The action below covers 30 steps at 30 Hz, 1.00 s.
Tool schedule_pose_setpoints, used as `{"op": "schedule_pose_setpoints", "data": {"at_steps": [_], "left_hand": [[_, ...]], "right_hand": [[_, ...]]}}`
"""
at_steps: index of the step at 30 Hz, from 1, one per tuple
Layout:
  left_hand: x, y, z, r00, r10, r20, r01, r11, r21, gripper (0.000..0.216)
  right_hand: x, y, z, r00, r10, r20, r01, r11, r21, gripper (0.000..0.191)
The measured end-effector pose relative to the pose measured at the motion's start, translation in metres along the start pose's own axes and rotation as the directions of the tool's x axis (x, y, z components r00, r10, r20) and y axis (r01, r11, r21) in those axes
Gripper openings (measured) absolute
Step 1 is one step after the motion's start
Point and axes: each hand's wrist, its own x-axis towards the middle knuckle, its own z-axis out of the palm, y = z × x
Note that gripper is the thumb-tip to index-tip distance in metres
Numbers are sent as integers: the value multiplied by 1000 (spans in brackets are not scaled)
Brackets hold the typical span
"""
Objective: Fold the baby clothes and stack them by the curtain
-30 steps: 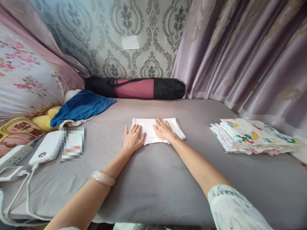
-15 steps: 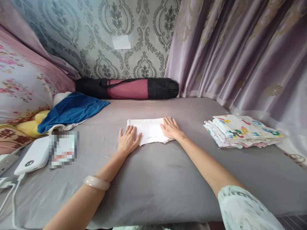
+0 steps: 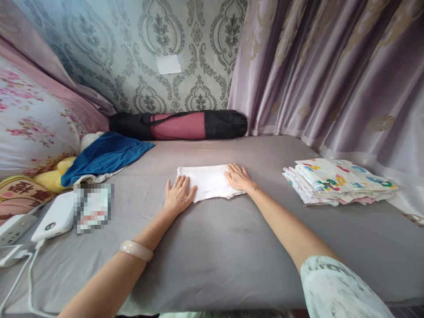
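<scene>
A folded white cloth (image 3: 208, 180) lies flat on the grey bed sheet (image 3: 212, 247) in the middle of the view. My left hand (image 3: 178, 195) rests flat on the cloth's near left corner, fingers stretched out. My right hand (image 3: 239, 177) lies flat on the cloth's right end, fingers also spread. Neither hand grips anything. A pale bangle (image 3: 136, 250) sits on my left forearm.
A stack of folded letter-print cloths (image 3: 338, 181) lies to the right by the purple curtain (image 3: 331, 75). A black and maroon rolled bag (image 3: 180, 125) lies along the wall. At the left are a blue garment (image 3: 106, 154), a yellow plush toy, a white power bank (image 3: 54, 217) with cables, and floral bedding.
My right hand slid from the cloth's middle to its right end. My left hand stayed at the left corner. The view shifted slightly.
</scene>
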Motion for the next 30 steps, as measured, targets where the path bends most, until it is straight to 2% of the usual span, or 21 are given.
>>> {"op": "schedule_pose_setpoints", "data": {"at_steps": [3,6,8,11,14,18,21,25,28,30], "left_hand": [[0,1,-2,1000,5,9,-5,1000,-11,48],[0,1,-1,1000,3,1,-3,1000,-16,49],[-1,0,0,1000,3,-9,-3,1000,-12,49],[-1,-2,0,1000,1,-15,-1,1000,-24,50],[0,1,-3,999,-6,-44,4,999,-42,51],[3,15,-6,988,121,-92,-128,990,-68,53],[4,25,-1,977,210,-16,-211,974,-82,55],[6,29,6,967,211,146,-202,977,-72,59],[9,27,-2,951,208,228,-197,978,-69,63],[9,26,-9,951,204,232,-194,979,-64,67]], "right_hand": [[1,-5,-2,1000,-8,-9,8,1000,-26,65],[3,-13,-4,996,-86,-37,85,996,-23,63],[5,-18,-5,992,-122,-12,122,992,4,62],[4,-21,-4,993,-113,38,111,993,35,63],[-4,-25,-3,991,-134,-2,134,991,26,62],[-25,-38,1,974,-218,-63,219,976,16,60],[-37,-48,6,970,-239,-44,240,970,35,59],[-39,-53,10,974,-223,-25,224,973,49,59],[-39,-51,6,973,-231,-5,231,971,58,60],[-42,-47,1,974,-225,5,224,972,65,63]]}}
